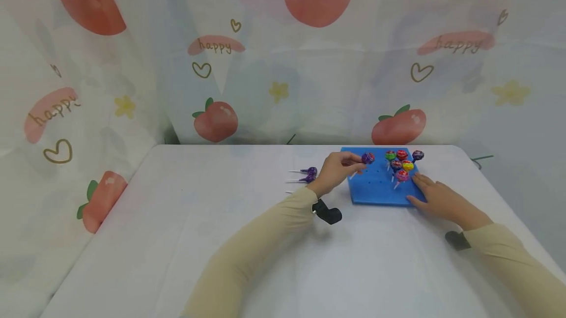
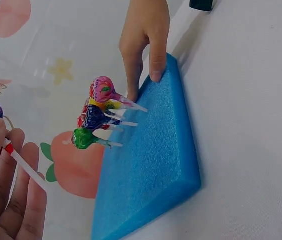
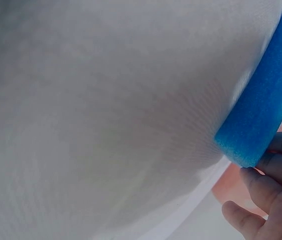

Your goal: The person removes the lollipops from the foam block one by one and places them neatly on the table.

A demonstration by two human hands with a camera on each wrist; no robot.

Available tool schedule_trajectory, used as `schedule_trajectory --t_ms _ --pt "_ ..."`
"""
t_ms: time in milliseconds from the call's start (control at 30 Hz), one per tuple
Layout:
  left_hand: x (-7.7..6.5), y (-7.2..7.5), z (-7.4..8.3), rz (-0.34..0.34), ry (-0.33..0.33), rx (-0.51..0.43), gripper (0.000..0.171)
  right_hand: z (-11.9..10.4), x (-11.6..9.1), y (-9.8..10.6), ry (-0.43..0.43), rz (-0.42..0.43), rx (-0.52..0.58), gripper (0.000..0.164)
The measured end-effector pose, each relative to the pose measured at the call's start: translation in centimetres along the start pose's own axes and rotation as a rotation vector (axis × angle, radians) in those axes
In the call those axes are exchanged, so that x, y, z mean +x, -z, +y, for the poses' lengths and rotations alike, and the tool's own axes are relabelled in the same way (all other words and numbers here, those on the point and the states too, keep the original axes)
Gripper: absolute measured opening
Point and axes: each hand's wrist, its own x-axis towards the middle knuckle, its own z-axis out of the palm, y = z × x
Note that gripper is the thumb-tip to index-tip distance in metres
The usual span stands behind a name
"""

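My left hand (image 1: 337,170) pinches a purple lollipop (image 1: 368,158) by the stick, just under its wrapped head, above the left part of a blue foam board (image 1: 371,192). In the left wrist view its white stick (image 2: 28,170) slants down, clear of the foam. Several lollipops stand in the board's right part, among them a green one (image 1: 390,155), a yellow one (image 1: 408,165) and a pink one (image 1: 401,176). My right hand (image 1: 439,202) rests against the board's right front corner, fingers along the right side and thumb at the front.
Left of the board, purple lollipops (image 1: 308,178) lie on the white table (image 1: 199,239), sticks pointing left; one is partly hidden by my left hand. A fruit-printed curtain (image 1: 265,62) hangs behind the table. Small holes show in the board's face.
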Motion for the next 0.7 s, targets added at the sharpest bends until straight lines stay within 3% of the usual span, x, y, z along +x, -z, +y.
schedule_trajectory --t_ms 267,700 --pt "-2.1 2.1 0.2 -0.024 0.054 0.09 0.021 -0.1 -0.1 0.2 0.01 -0.005 0.003 0.084" --pt "-4.8 5.2 -0.7 -0.025 0.068 0.176 0.017 0.0 0.1 0.2 0.024 -0.016 0.013 0.082"
